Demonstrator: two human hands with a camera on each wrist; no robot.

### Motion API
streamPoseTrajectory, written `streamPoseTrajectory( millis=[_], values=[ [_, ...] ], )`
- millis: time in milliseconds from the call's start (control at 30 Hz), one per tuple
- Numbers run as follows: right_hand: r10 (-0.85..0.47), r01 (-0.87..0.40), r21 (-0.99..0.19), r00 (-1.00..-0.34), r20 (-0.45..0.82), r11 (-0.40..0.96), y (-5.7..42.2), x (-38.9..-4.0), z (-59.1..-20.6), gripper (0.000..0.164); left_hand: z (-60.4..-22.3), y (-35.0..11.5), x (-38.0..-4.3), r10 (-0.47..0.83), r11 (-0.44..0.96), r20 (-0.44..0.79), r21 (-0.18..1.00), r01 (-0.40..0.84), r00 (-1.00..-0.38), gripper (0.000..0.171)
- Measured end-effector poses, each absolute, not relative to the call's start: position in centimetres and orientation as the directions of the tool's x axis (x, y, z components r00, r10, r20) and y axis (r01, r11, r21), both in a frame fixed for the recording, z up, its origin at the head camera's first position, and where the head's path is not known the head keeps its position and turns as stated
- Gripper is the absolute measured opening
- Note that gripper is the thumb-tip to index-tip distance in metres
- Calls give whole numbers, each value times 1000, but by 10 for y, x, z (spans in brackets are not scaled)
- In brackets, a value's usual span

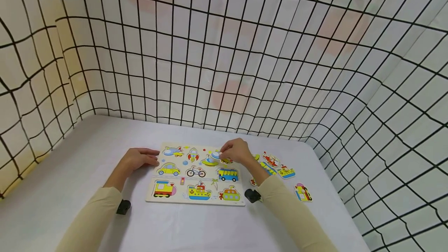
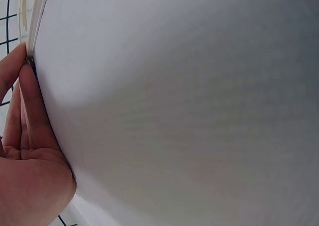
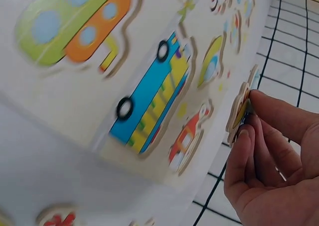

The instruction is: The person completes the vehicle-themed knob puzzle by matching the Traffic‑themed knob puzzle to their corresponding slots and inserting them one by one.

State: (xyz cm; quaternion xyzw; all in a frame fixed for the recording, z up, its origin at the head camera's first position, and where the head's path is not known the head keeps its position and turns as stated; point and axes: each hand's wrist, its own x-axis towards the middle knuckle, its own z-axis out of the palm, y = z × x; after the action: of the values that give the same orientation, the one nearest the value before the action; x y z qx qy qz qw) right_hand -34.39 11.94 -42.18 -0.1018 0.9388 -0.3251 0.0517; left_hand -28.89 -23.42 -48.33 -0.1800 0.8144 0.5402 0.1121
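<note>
A wooden vehicle puzzle board (image 1: 206, 202) lies flat on the table, with pictures such as a bus (image 1: 228, 174), a bicycle (image 1: 196, 172) and a ship (image 1: 199, 192). My left hand (image 1: 137, 158) touches its left edge with nearly straight fingers. In the left wrist view, the thumb (image 2: 12, 66) and a finger meet at that edge. My right hand (image 1: 238, 151) pinches a thin wooden puzzle piece (image 3: 239, 111) between thumb and fingertips, above the board's upper right part. The piece is tilted and seen nearly edge-on in the right wrist view; its picture cannot be made out.
Several loose puzzle pieces lie right of the board, among them a ship piece (image 1: 287, 172), a red piece (image 1: 271, 158) and a train piece (image 1: 303, 192). My right forearm partly covers some. A black wire grid (image 1: 210, 69) stands around the white table (image 1: 182, 228).
</note>
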Motion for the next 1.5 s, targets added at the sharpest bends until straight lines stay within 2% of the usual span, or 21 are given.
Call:
streamPoseTrajectory(
  millis=[233, 1133, 1500],
  values=[
    [-243, -177, -674, -970, -4, 717, 87, -346, -423, 11, -485, -233, -290, -174, 360, -365, 841, -404, -915, 58],
    [-245, -207, -708, -968, 50, 675, 1, -354, -460, 6, -488, -234, -289, -171, 347, -350, 853, -389, -921, 56],
    [-184, -133, -741, -983, 12, 658, -23, -349, -463, 7, -484, -233, -286, -171, 352, -353, 850, -392, -920, 53]
  ],
)
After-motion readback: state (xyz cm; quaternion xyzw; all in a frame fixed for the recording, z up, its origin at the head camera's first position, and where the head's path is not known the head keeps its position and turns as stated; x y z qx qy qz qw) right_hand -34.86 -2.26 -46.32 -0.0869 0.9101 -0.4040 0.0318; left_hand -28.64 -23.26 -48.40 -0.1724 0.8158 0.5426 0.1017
